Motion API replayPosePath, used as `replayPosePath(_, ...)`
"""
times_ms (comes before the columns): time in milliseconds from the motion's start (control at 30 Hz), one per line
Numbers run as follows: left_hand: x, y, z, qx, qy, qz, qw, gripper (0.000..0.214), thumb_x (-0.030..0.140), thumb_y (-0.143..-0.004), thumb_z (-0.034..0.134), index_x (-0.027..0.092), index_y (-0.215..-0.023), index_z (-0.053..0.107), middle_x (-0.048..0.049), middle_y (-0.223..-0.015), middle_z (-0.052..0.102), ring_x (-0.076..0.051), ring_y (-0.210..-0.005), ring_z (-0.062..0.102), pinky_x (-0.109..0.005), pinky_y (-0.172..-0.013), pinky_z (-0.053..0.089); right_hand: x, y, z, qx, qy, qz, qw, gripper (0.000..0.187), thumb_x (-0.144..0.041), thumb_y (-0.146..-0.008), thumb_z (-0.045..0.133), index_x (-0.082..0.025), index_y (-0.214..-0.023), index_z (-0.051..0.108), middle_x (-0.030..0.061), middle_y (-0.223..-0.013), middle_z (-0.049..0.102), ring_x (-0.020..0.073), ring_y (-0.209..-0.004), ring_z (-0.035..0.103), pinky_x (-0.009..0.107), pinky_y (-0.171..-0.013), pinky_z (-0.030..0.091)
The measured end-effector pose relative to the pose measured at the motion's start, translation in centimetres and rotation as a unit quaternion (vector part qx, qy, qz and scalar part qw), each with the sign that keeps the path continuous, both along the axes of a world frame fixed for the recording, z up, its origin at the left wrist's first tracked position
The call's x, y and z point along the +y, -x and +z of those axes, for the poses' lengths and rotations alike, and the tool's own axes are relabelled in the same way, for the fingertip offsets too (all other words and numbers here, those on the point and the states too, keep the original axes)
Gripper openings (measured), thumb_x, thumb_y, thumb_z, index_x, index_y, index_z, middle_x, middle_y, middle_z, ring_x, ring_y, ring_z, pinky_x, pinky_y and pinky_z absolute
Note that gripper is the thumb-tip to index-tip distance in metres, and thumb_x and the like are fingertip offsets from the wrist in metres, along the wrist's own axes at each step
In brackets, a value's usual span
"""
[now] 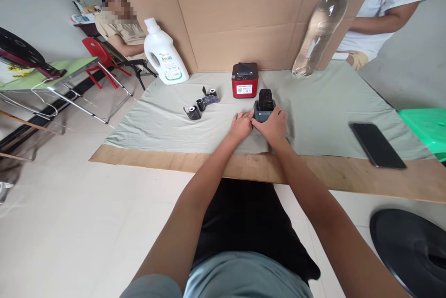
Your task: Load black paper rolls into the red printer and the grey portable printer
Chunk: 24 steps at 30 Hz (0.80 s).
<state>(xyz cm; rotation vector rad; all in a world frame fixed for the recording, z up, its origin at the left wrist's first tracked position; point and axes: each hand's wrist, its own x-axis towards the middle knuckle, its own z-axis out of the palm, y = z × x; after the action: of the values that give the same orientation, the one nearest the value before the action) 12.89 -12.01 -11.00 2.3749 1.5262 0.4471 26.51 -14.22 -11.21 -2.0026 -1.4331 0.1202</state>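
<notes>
A small dark grey printer (264, 115) sits on the cloth in front of me, its black lid (266, 99) standing raised. My right hand (275, 127) is closed around its front right side, thumb across the front. Fingers of my left hand (241, 124) are bent and pressed against its left side; part of that contact is hidden. Just behind stands a red printer (245, 85) with a black top and a white label. To the left lie several small black rolls (199, 105), some with loose ends unrolled.
A white detergent bottle (167, 54) and a clear water bottle (320, 28) lean on the cardboard screen (240, 19). A black phone (377, 145) lies near the right front edge. Two people sit beyond the screen. A green stool (423, 126) stands right of the table.
</notes>
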Motion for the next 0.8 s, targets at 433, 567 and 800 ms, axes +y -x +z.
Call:
replayPosePath(433,-0.04,0.14,0.11,0.004,-0.002,-0.001,1.000,0.063,0.019,-0.102,0.038,0.023,-0.165,0.040,-0.0047,-0.163,0.054,-0.026,-0.154,0.041,-0.048,-0.131,0.027,-0.27,-0.15,0.40,0.006,0.003,-0.006,1.000,0.090,-0.052,-0.073,0.081,-0.009,-0.143,0.044,0.0253,-0.133,0.055,0.0424,-0.127,0.051,0.056,-0.107,0.044)
replayPosePath(567,0.08,0.05,0.04,-0.002,-0.004,-0.005,1.000,0.062,0.020,-0.103,0.036,0.025,-0.164,0.042,-0.0036,-0.160,0.057,-0.027,-0.153,0.042,-0.049,-0.131,0.027,-0.25,-0.25,0.44,0.003,0.013,-0.011,1.000,0.090,-0.053,-0.072,0.082,-0.008,-0.141,0.045,0.0253,-0.133,0.055,0.0427,-0.126,0.053,0.055,-0.108,0.044)
replayPosePath(800,0.10,-0.09,-0.02,-0.001,-0.005,0.007,1.000,0.059,0.023,-0.104,0.037,0.023,-0.163,0.043,-0.0070,-0.160,0.056,-0.027,-0.152,0.043,-0.048,-0.130,0.028,0.15,-0.82,0.14,0.013,0.000,0.020,1.000,0.085,-0.051,-0.072,0.083,-0.012,-0.136,0.043,0.0217,-0.128,0.056,0.0396,-0.125,0.054,0.053,-0.109,0.044)
